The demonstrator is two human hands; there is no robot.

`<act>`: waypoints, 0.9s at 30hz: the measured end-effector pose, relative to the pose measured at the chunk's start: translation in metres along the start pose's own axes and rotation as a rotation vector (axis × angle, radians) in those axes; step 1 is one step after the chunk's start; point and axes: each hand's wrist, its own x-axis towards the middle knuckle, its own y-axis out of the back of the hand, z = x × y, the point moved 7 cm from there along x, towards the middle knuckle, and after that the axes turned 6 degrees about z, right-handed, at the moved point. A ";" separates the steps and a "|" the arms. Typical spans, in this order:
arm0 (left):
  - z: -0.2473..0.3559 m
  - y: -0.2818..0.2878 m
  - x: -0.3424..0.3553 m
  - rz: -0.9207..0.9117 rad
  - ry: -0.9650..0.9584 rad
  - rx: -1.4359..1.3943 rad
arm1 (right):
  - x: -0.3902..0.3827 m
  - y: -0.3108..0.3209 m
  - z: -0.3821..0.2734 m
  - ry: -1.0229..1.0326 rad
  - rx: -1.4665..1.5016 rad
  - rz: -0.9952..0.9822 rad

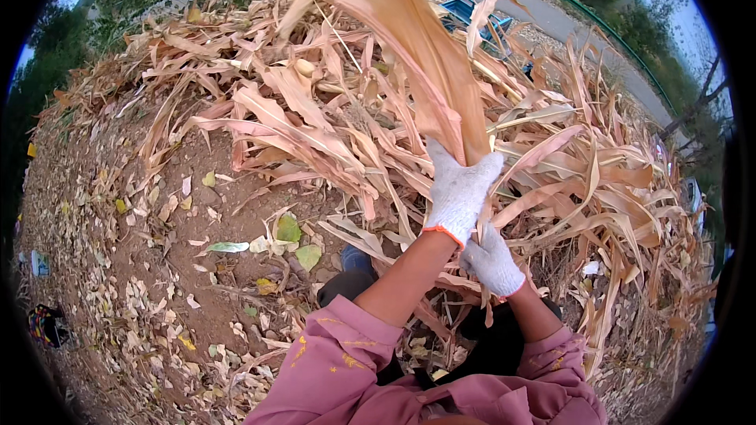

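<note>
A dry tan cornstalk with long leaves [417,47] rises from my hands toward the top of the view. My left hand [463,189], in a white knit glove with an orange cuff, is closed around it just below the broad leaves. Lower and to the right, my right hand [492,260], gloved the same way, is closed on the same stalk, partly behind my left wrist. Loose dry corn leaves and stalks [291,126] lie heaped around and beyond both hands.
Bare soil scattered with fallen leaves [197,252] lies to the left. My shoe [354,260] shows below the pile. A blue metal cart [461,9] stands behind the heap, near a paved path [528,4] with a green railing [614,39] and trees.
</note>
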 end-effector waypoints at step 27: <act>0.004 0.008 0.013 -0.026 0.054 -0.347 | -0.002 0.009 -0.010 0.383 -0.373 0.192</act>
